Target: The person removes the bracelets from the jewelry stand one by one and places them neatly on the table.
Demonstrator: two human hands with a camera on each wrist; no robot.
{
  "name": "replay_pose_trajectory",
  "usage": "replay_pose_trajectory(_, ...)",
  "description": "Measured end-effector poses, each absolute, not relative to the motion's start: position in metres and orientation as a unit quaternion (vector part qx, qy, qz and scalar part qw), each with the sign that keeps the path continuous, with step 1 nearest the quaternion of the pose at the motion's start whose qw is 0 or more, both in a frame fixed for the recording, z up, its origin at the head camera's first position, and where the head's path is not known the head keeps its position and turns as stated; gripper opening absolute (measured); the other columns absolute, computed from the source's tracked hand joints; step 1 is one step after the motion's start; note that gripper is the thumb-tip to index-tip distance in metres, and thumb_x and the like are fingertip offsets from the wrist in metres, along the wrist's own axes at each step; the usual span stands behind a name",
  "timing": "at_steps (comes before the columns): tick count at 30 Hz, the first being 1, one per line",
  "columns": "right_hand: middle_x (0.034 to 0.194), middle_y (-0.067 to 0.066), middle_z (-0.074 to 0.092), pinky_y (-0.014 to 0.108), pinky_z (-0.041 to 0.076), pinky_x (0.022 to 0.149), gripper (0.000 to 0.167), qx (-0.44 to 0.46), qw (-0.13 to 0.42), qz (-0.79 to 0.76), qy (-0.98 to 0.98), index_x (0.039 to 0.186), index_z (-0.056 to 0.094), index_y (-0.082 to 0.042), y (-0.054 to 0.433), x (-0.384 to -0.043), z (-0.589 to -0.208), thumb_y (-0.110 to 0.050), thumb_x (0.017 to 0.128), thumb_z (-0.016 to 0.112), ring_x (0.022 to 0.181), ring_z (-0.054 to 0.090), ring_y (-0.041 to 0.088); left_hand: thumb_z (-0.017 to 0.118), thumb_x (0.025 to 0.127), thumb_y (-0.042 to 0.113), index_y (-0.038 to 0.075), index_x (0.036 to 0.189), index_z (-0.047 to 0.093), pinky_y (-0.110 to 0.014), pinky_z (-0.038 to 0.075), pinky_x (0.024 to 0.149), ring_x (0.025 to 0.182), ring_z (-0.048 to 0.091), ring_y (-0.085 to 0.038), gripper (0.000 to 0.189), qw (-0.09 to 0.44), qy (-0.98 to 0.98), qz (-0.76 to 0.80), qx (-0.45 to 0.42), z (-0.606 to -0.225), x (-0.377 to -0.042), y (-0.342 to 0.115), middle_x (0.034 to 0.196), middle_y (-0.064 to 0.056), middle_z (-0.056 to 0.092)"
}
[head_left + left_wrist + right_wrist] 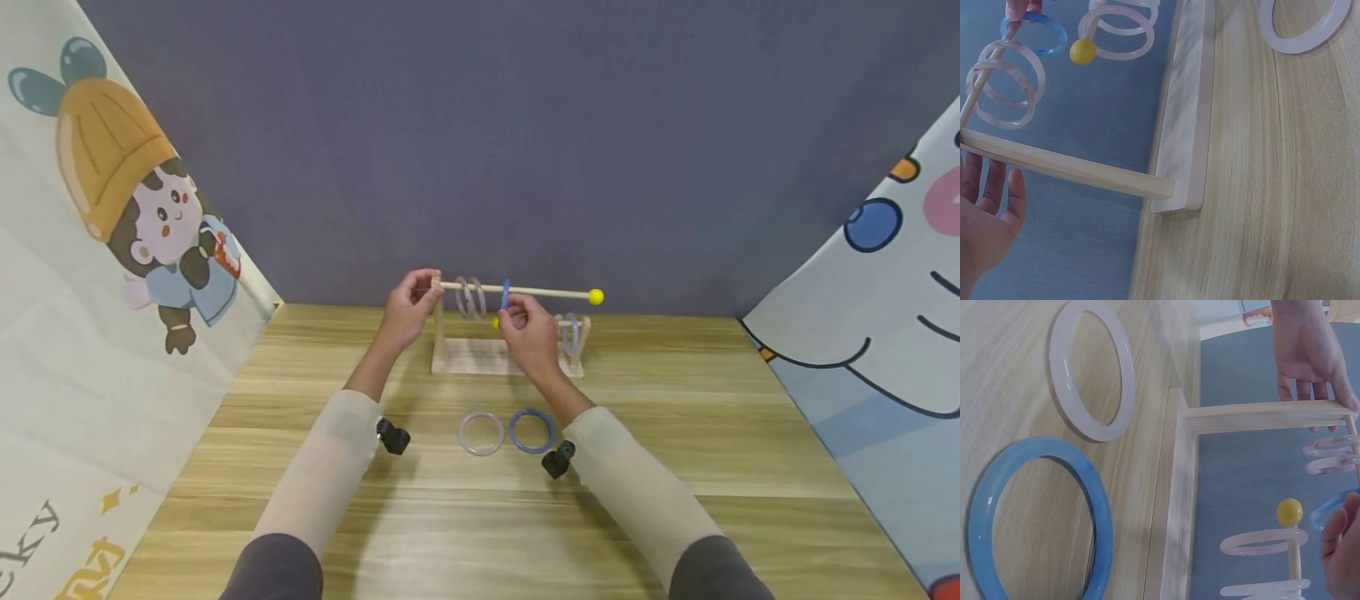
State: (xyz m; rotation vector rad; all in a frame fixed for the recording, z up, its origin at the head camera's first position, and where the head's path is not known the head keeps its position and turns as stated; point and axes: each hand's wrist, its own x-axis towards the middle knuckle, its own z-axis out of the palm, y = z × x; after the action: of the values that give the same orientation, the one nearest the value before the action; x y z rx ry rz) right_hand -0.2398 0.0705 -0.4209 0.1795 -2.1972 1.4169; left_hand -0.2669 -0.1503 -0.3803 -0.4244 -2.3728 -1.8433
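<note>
A wooden bangle stand (471, 358) has two posts, each with a rod tipped by a yellow ball. My left hand (407, 310) grips the top of its left post (1066, 164), fingers behind the wood and thumb near the rod's end. On the upper rod (551, 292) hang two pale translucent bangles (1330, 465), close to that post. Farther along the same rod, my right hand (531, 337) pinches a blue bangle (1052, 30) that encircles it. Several pale bangles (1254, 550) hang on the lower rod (1294, 559), partly hidden by the right hand in the head view.
A pale pink bangle (1125, 369) and a blue bangle (1102, 519) lie flat on the wooden table (450, 517), in front of the stand. A dark grey wall panel (480, 150) rises behind it. Printed cartoon cloths (45, 292) flank both sides.
</note>
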Motion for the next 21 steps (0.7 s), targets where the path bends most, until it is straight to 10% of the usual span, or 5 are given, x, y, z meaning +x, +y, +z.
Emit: replay_pose_trajectory(21,0.090,0.018,0.073,0.010,0.045,0.058,0.023,0.066,0.291,0.534,-0.791,0.110,0.071,0.001,0.094,-0.235,-0.422,-0.003,0.088,0.066,0.064,0.057,0.010,0.066,0.101,0.022,0.001,0.134,0.059,-0.017,0.050,0.070,0.083,0.058,-0.009,0.040,0.094,-0.764,-0.619,-0.158,-0.410,-0.291,-0.153,0.116,-0.020,0.065)
